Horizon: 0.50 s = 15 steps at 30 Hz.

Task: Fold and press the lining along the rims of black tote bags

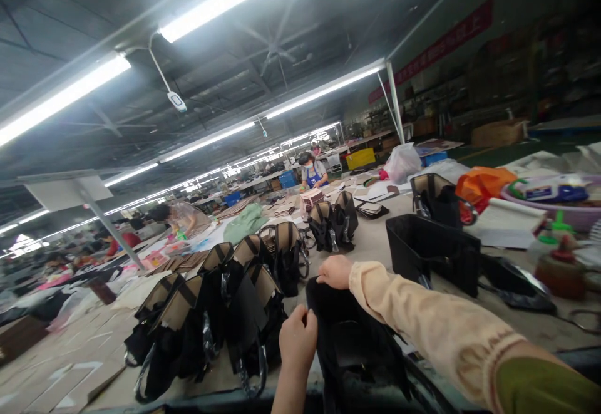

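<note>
A black handbag stands right in front of me at the table's near edge, its top open toward me. My left hand is closed at the near left side of its rim, thumb bent over the fingers. Along the far left corner of the rim, my right hand grips the edge with fingers curled over it. The right forearm wears a beige sleeve cover and crosses above the bag. Part of the bag's far side is hidden behind that arm.
Several black bags with tan inside panels crowd the left. Two more bags stand ahead. At the right are a larger open black bag, a glue pot and a purple basin. A person in a blue apron works farther off.
</note>
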Available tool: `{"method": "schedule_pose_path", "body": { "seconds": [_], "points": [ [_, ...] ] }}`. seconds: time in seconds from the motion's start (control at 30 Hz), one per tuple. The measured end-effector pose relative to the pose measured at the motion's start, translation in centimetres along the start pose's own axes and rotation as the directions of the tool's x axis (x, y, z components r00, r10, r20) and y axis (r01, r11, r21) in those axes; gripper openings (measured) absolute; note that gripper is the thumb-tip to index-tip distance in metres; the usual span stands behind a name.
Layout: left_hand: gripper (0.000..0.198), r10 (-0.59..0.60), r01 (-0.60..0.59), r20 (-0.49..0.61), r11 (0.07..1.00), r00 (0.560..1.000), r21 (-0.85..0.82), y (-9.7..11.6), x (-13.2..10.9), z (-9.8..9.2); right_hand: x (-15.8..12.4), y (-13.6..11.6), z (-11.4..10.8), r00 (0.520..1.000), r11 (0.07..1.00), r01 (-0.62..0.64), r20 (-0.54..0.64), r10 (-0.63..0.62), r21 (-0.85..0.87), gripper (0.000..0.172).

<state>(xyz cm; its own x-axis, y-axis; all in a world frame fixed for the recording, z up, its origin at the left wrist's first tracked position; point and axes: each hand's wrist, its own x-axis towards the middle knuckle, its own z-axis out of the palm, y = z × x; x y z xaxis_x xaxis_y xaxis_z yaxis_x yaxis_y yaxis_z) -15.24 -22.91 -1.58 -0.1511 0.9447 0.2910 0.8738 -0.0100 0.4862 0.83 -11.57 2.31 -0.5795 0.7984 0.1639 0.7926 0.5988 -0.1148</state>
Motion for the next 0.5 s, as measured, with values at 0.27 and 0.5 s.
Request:
{"method": "schedule_pose_path", "body": {
  "seconds": [0.27, 0.5],
  "points": [
    [0.026, -0.006, 0.007, 0.033, 1.0, 0.999, -0.024, 0.8, 0.0, 0.4, 1.3, -0.7, -0.3, 0.997, 0.996, 0.081, 0.01, -0.081, 0.03, 0.033],
    [0.039, -0.033, 0.084, 0.159, 0.941, 0.987, -0.326, -0.2, -1.9, 0.1, 1.6, -0.5, -0.1, 0.997, 0.991, 0.054, 0.054, -0.061, 0.119, 0.033]
  ]
}}
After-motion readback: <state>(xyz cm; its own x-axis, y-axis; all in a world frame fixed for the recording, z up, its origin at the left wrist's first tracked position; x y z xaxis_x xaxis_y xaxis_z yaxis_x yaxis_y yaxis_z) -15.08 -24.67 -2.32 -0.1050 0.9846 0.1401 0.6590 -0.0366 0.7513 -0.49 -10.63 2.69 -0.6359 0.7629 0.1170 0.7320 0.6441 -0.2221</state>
